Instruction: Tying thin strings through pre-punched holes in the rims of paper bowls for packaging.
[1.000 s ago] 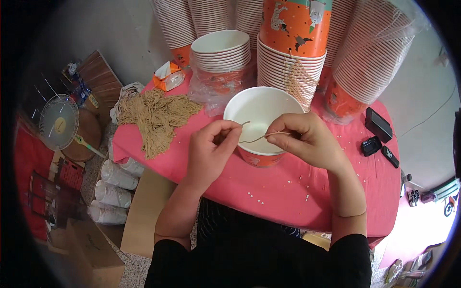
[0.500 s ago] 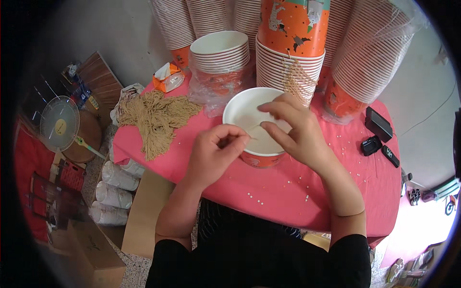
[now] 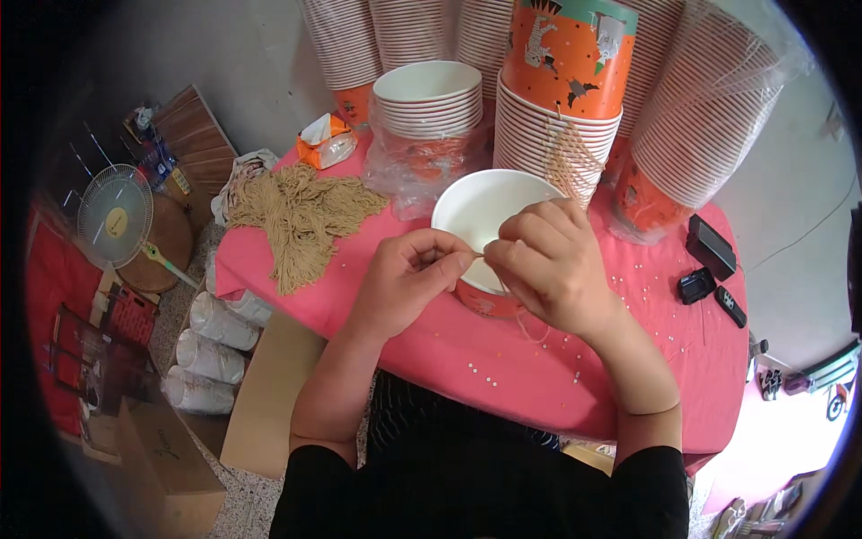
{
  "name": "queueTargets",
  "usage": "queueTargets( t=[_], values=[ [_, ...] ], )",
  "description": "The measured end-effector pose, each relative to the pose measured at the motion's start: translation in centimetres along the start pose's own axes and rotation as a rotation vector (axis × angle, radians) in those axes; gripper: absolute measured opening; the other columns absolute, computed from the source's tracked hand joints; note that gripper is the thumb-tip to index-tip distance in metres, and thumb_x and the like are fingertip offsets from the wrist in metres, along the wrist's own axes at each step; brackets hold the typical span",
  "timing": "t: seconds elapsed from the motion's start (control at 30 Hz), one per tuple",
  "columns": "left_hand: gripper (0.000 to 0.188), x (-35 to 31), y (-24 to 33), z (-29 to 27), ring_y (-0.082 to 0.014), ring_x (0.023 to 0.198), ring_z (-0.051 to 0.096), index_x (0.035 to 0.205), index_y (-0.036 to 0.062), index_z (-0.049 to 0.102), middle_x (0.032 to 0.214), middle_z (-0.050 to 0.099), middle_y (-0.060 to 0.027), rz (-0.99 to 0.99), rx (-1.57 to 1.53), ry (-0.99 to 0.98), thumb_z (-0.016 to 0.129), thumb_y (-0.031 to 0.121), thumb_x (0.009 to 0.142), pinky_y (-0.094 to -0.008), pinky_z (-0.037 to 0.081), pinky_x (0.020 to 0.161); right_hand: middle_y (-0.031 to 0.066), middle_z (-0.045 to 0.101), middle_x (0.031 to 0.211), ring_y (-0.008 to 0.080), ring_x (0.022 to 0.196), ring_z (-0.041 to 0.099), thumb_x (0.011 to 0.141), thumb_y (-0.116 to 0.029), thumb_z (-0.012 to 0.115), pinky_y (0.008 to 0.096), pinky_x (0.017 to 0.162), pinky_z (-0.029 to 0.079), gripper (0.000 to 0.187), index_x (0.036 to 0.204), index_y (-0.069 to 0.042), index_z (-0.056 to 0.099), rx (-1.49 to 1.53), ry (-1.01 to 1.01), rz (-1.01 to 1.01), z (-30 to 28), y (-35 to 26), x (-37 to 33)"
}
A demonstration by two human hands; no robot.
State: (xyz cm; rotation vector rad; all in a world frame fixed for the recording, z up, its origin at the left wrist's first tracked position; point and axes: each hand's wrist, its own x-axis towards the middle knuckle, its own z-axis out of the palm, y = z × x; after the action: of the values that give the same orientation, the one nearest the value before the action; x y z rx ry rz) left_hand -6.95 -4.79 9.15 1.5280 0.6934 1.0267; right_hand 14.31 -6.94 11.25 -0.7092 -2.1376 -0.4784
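Observation:
A paper bucket (image 3: pixel 489 300), orange outside and white inside, stands on the table in front of me. Over its near rim, my left hand (image 3: pixel 415 277) is closed in a pinch on a thin tan string. My right hand (image 3: pixel 555 265) meets it there, thumb and fingers closed on the same string. A loop of the string (image 3: pixel 535 338) hangs below my right hand, in front of the bucket. How the string runs between my fingertips is too small to make out. A heap of tan strings (image 3: pixel 303 220) lies to the left of the bucket.
Tall stacks of buckets (image 3: pixel 700 117) line the table's back. More strings drape over a nearer stack (image 3: pixel 530 135). A wrapped shorter stack (image 3: pixel 429 103) and an orange packet (image 3: pixel 325 141) stand left. Black devices (image 3: pixel 711 247) lie right; small white dots scatter over the pink cloth (image 3: pixel 431 359).
My right hand has come down and closed toward my left fingertips; it was more open and apart before. A string loop now hangs below it. The whole view has shifted slightly.

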Motion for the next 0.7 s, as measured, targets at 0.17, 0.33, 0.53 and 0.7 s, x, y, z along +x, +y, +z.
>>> queueTargets(
  t=[0.17, 0.33, 0.53, 0.7],
  values=[
    [0.011, -0.8, -0.1, -0.6, -0.0014, 0.07, 0.054, 0.099, -0.0011, 0.066, 0.081, 0.064, 0.0024, 0.055, 0.136, 0.047, 0.066, 0.005, 0.091, -0.0165, 0.043, 0.062, 0.0042, 0.058, 0.086, 0.0238, 0.079, 0.057, 0.072, -0.009, 0.072, 0.0374, 0.073, 0.04, 0.016, 0.086, -0.009, 0.064, 0.141, 0.024, 0.11, -1.4, 0.6, 0.4],
    [0.009, -1.1, -0.1, -0.2, -0.001, 0.071, 0.054, 0.098, -0.0007, 0.065, 0.081, 0.063, 0.0031, 0.054, 0.164, 0.016, 0.065, 0.005, 0.091, -0.0169, 0.043, 0.063, 0.0052, 0.059, 0.085, 0.0246, 0.079, 0.057, 0.074, -0.008, 0.071, 0.0375, 0.073, 0.04, 0.013, 0.085, -0.008, 0.064, 0.271, 0.007, 0.176, -1.2, 0.3, 0.3],
    [0.009, -1.3, -0.1, 0.3, -0.0025, 0.072, 0.055, 0.098, 0.0012, 0.064, 0.079, 0.062, 0.0019, -0.039, -0.124, -0.105, 0.059, 0.009, 0.095, -0.0174, 0.043, 0.064, 0.0059, 0.059, 0.083, 0.0258, 0.079, 0.058, 0.075, -0.009, 0.072, 0.0378, 0.074, 0.041, 0.012, 0.084, -0.008, 0.064, 0.295, -0.044, 0.156, -0.5, -0.1, 0.2],
    [0.013, -1.4, -1.0, 0.3, -0.002, 0.066, 0.049, 0.102, 0.0021, 0.062, 0.081, 0.064, -0.0002, -0.08, -0.258, -0.068, 0.058, 0.013, 0.097, -0.0171, 0.039, 0.059, 0.0062, 0.059, 0.082, 0.0269, 0.078, 0.058, 0.075, -0.01, 0.072, 0.0381, 0.075, 0.041, 0.011, 0.084, -0.008, 0.064, 0.304, -0.047, 0.145, 0.0, -0.5, 0.2]
  ],
)
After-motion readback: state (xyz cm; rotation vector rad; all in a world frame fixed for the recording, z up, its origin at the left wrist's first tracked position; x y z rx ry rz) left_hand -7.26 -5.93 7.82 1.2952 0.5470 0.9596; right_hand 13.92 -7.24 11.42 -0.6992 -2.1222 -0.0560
